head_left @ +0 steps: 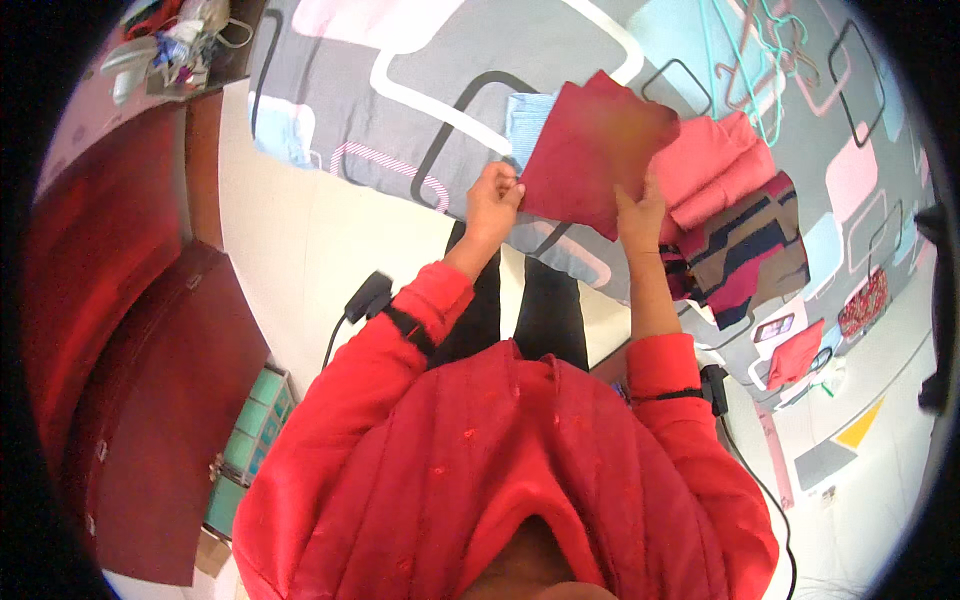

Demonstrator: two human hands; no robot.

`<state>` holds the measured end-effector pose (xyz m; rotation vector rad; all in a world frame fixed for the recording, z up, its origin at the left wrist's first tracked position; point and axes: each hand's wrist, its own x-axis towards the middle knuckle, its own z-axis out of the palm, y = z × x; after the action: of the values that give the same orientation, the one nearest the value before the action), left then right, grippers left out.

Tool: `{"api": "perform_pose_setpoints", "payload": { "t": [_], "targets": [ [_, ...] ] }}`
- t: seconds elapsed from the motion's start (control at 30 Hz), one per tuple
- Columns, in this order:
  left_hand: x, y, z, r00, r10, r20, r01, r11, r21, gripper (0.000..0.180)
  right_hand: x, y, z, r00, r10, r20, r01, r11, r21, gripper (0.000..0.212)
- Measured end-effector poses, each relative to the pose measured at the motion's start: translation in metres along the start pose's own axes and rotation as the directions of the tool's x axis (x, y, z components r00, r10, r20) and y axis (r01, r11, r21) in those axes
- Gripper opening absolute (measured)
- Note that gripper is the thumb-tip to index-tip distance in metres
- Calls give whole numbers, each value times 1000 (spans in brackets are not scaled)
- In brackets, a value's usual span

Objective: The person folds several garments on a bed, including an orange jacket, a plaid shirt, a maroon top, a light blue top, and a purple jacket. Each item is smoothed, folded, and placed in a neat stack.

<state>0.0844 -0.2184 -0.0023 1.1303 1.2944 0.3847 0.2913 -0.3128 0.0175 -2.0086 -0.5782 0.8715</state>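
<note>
A dark red folded garment (pixel 575 155) lies in front of me on the bed (pixel 345 115), its upper right part blurred. My left hand (pixel 492 207) pinches its near left corner between thumb and fingers. At the near right edge, my right hand (pixel 642 215) is closed on the cloth, thumb on top. Light blue ribbed cloth (pixel 527 122) shows from beneath the garment's left side. Just right of my right hand sits a folded coral garment (pixel 712 165). Nearer to me is a striped garment in brown, navy and magenta (pixel 757 250).
Teal and brown hangers (pixel 765 60) lie on the bed's far right. A phone (pixel 774 327), a red cloth item (pixel 797 354) and a patterned red pouch (pixel 863 303) are along the right edge. Dark red furniture (pixel 175 410) and a green drawer unit (pixel 255 430) stand at left.
</note>
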Motion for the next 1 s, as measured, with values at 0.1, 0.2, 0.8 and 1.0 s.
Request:
{"api": "perform_pose_setpoints", "payload": {
  "t": [0.1,0.2,0.8,1.0],
  "targets": [
    [-24,-1,-8,998,59,-18,-61,986,-155,29,-7,-3,2,990,-138,21,137,990,17,39],
    [-28,-12,-11,998,-49,-50,59,972,229,46,-8,13,7,993,-70,-99,31,936,-351,51],
    [2,79,-5,898,-263,353,358,903,-237,45,-33,-43,-4,950,278,140,-311,841,442,48],
    [-32,123,1,835,-75,545,195,967,-166,54,-80,-66,-53,988,155,6,-138,857,496,61]
  ]
}}
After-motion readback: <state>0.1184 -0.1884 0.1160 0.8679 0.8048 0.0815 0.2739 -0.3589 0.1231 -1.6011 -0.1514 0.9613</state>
